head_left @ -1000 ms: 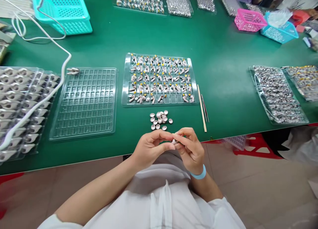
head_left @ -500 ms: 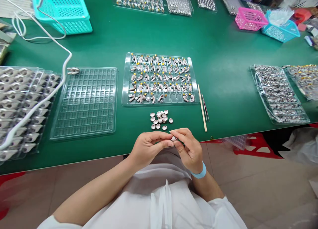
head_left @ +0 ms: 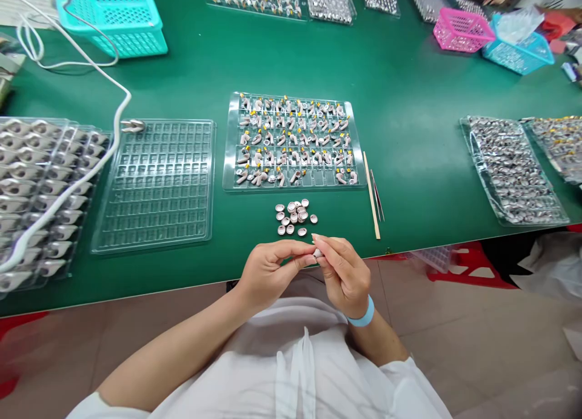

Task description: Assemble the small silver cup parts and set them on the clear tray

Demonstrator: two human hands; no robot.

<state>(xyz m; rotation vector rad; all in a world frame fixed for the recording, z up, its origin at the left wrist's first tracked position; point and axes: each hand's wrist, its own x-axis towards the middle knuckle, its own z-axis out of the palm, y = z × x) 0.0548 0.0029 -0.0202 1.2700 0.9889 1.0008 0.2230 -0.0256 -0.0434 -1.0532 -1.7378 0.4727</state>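
Both hands meet just over the table's front edge, pinching one small pale part (head_left: 317, 253) between the fingertips. My left hand (head_left: 271, 267) is closed on it from the left, and my right hand (head_left: 344, 273), with a light blue band at the wrist, is closed on it from the right. Fingers cover most of the part, so its exact kind cannot be told. Just beyond them lies a loose pile of small round metal caps (head_left: 293, 217). Behind the pile is a clear plastic tray (head_left: 231, 158) holding rows of small curved grey pieces with yellow bits.
Right of the tray lie a wooden stick (head_left: 371, 194) and tweezers (head_left: 377, 194). On the left are a clear compartment tray (head_left: 154, 243), trays of larger grey parts (head_left: 20, 188), a white cable (head_left: 119, 119) and a turquoise basket (head_left: 131, 40). A filled tray (head_left: 516, 170) lies at right.
The fingers of my right hand have shifted slightly over the small part. My left hand stays nearly in place, and the view has moved a little.
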